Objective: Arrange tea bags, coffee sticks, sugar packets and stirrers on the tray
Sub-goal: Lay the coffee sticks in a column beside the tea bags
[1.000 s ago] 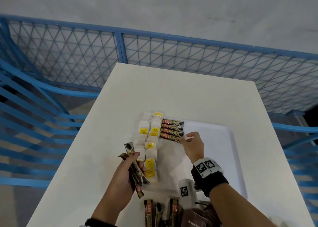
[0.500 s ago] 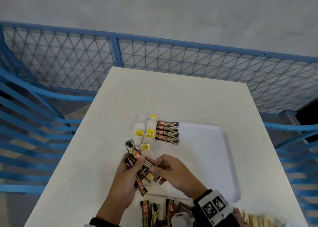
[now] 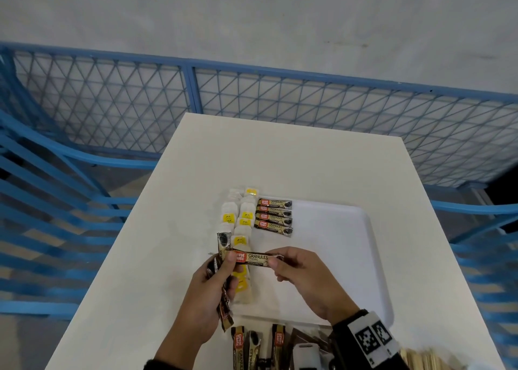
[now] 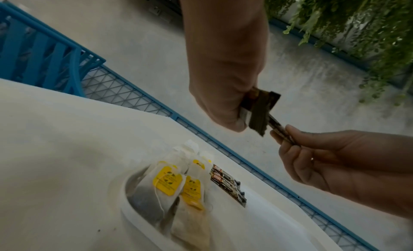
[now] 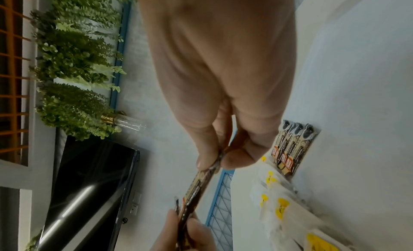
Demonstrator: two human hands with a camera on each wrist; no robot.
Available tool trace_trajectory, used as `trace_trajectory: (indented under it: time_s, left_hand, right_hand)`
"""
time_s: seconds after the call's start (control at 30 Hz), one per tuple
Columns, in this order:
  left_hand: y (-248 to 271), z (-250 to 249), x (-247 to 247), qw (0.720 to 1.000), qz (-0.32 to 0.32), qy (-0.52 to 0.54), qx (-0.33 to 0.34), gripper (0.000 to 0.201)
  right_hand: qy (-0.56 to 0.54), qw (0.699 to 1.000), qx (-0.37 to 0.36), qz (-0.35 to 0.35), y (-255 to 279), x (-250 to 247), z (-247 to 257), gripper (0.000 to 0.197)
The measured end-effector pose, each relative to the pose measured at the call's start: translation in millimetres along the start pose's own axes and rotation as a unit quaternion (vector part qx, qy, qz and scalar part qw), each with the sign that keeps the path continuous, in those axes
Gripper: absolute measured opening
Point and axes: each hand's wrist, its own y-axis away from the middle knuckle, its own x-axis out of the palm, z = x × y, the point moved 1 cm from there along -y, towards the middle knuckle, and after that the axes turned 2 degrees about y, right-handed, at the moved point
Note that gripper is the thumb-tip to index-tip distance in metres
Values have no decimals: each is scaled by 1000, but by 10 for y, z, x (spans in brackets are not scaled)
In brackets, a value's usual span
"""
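My left hand (image 3: 215, 280) grips a bundle of coffee sticks (image 3: 224, 305) above the near left corner of the white tray (image 3: 350, 257). One stick (image 3: 252, 258) lies level between both hands: the left thumb holds its red end and my right hand (image 3: 283, 266) pinches the other end. In the right wrist view the right hand (image 5: 220, 162) pinches that stick (image 5: 196, 186) edge-on. A row of coffee sticks (image 3: 274, 217) lies on the tray's far left, beside two columns of yellow-tagged tea bags (image 3: 238, 224).
More coffee sticks (image 3: 246, 347) lie on the white table (image 3: 280, 151) at the near edge, with wooden stirrers (image 3: 420, 358) at the bottom right. A blue mesh fence (image 3: 252, 103) surrounds the table. The tray's right part is bare.
My right hand came back from the row of sticks on the tray to the left hand and now pinches one stick drawn sideways out of the bundle.
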Motion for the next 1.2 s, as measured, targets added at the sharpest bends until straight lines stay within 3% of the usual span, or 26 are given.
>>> trace_trajectory:
  time_s: [0.3, 0.5, 0.7, 1.03, 1.1, 1.2]
  left_hand:
    - [-41, 57, -6, 1000, -20, -5, -16, 15]
    - [-109, 80, -102, 997, -47, 23, -52, 16]
    - [-110, 48, -146, 995, -40, 45, -80, 5]
    - [-108, 16, -176, 996, -31, 47, -76, 18]
    - [-101, 14, -157, 996, -28, 57, -70, 16]
    - [-99, 24, -147, 995, -24, 76, -66, 15]
  right_hand:
    - [-71, 997, 23, -34, -52, -129, -105, 11]
    - [-124, 978, 76, -148, -276, -320, -307, 9]
    - [-36, 962, 113, -248, -674, -444, -504, 8]
    - [161, 942, 106, -276, -981, -356, -560, 13]
    - [184, 938, 103, -276, -988, -338, -543, 8]
    - [171, 937, 93, -291, -1005, -340, -535, 15]
